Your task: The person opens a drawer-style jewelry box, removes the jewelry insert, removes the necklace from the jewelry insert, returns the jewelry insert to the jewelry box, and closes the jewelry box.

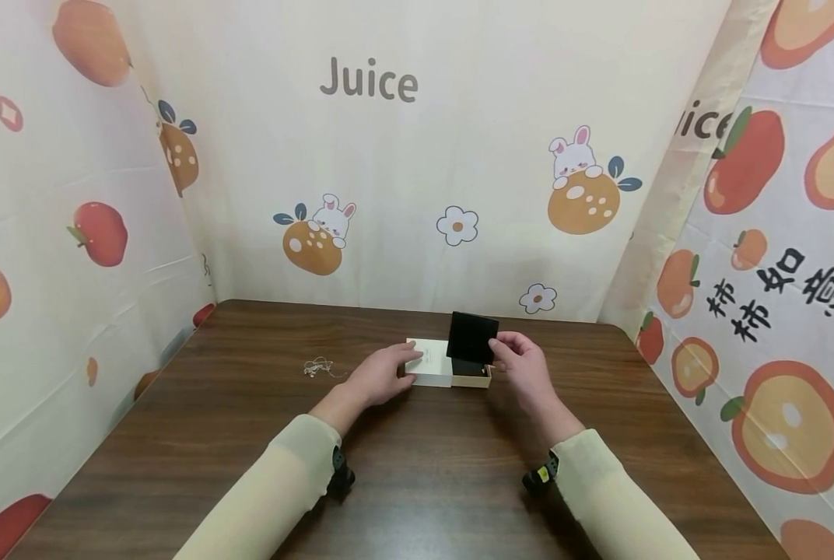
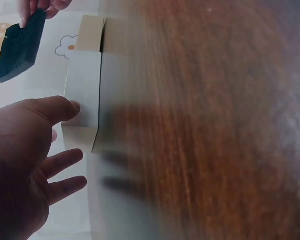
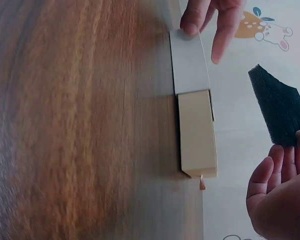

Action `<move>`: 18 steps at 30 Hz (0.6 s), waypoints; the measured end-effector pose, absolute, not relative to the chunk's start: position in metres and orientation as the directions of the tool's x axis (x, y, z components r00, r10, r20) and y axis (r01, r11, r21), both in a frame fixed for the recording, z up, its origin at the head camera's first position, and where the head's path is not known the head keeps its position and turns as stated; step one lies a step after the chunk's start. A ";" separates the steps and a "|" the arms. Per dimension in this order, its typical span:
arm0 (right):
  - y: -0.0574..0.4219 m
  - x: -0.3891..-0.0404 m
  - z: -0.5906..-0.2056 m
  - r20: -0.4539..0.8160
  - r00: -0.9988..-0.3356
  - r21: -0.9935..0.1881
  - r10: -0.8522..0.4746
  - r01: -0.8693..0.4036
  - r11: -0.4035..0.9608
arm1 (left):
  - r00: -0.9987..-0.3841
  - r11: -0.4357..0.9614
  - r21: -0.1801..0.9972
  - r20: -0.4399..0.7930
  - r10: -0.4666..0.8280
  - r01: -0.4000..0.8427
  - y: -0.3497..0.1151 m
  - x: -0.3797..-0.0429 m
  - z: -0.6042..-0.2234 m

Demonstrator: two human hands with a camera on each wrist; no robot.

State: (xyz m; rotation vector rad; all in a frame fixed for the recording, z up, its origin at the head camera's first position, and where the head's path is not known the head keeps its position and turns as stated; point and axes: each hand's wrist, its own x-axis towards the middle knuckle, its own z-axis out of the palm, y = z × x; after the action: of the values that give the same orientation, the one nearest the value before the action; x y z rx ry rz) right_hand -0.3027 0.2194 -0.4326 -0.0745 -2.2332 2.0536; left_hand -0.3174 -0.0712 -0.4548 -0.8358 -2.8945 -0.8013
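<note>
A small white sliding box (image 1: 434,359) lies on the table with its cream inner tray (image 1: 470,382) pulled partway out to the right. My left hand (image 1: 378,376) holds the left end of the box, its thumb (image 2: 69,109) on the front side and other fingers spread. Above the tray, my right hand (image 1: 525,367) pinches a thin square black foam pad (image 1: 470,337) by its right edge, tilted up and apart from the box. Dark lining (image 1: 467,367) shows inside the tray. From the tray's end a small ribbon tab (image 3: 202,184) sticks out.
A thin silvery chain (image 1: 317,366), perhaps a necklace, lies bunched on the brown wooden table (image 1: 417,459) left of the box. Behind the table hangs a printed curtain (image 1: 403,171), and more printed cloth (image 1: 760,311) hangs along the right side.
</note>
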 end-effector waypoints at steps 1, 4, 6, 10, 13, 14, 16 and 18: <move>0.220 -0.303 -0.433 0.042 -0.993 -0.996 0.109 -0.033 0.081 | -0.856 0.725 0.470 0.157 0.493 0.503 -0.071 -0.317 -0.455; 0.222 -0.303 -0.432 0.031 -0.993 -0.997 0.112 -0.023 0.073 | -0.860 0.729 0.474 0.140 0.491 0.494 -0.071 -0.316 -0.457; 0.223 -0.304 -0.431 0.027 -0.993 -0.997 0.114 -0.019 0.076 | -0.860 0.732 0.473 0.133 0.492 0.491 -0.071 -0.316 -0.458; 0.226 -0.304 -0.431 0.023 -0.992 -0.995 0.123 -0.011 0.100 | -0.859 0.729 0.473 0.135 0.494 0.494 -0.070 -0.317 -0.461; 0.228 -0.306 -0.431 0.016 -0.992 -0.993 0.128 -0.001 0.121 | -0.857 0.724 0.479 0.139 0.495 0.496 -0.070 -0.318 -0.461; 0.229 -0.306 -0.430 0.012 -0.992 -0.992 0.129 0.004 0.125 | -0.858 0.722 0.482 0.141 0.495 0.496 -0.070 -0.318 -0.461; 0.230 -0.308 -0.430 0.005 -0.991 -0.992 0.132 0.011 0.124 | -0.859 0.720 0.489 0.140 0.493 0.493 -0.070 -0.317 -0.460; 0.230 -0.309 -0.429 -0.001 -0.991 -0.992 0.132 0.017 0.125 | -0.860 0.721 0.491 0.136 0.492 0.490 -0.070 -0.317 -0.459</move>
State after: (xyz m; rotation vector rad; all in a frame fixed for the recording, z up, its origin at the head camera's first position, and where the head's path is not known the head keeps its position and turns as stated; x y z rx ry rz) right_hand -0.3090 0.2302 -0.4292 -0.1530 -2.2890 2.0164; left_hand -0.3171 -0.0704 -0.4592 -0.8324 -2.9178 -0.8300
